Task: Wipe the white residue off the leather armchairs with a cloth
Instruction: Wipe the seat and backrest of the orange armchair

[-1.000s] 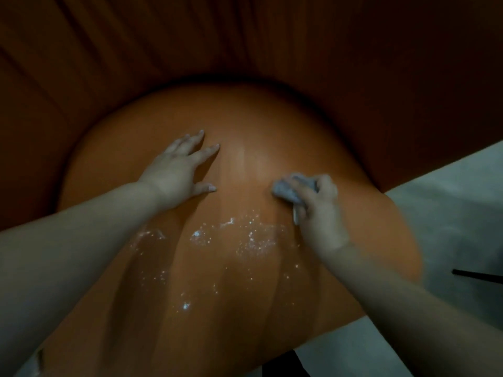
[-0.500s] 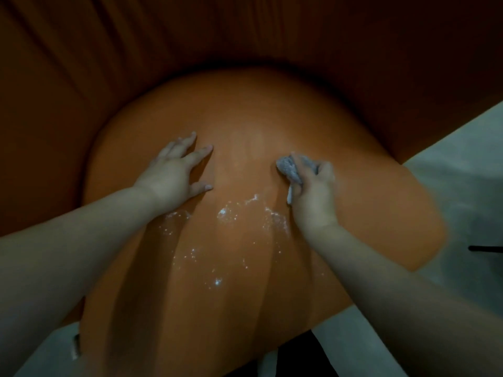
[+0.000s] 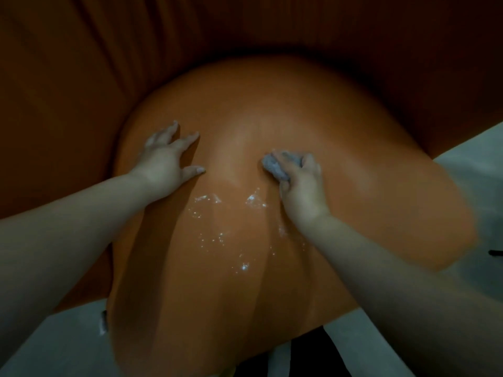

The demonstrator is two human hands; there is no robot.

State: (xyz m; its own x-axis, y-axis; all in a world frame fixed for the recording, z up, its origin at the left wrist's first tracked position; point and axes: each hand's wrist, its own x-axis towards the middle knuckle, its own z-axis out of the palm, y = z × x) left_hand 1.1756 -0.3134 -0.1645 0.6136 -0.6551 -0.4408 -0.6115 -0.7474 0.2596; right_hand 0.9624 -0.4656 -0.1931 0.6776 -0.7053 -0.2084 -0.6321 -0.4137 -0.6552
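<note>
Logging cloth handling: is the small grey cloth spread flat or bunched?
Bunched: the small grey cloth is a wad gripped in the right hand.

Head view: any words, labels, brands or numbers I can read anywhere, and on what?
None can be read.
The orange armchair, the grey cloth in the right hand and the left hand carry no text.
A small pale tag at the chair's lower left edge is too blurred to read.

A pale grey floor is seen at the right and lower-left edges. A thin dark object, too small to identify, is cut off at the right edge.
</note>
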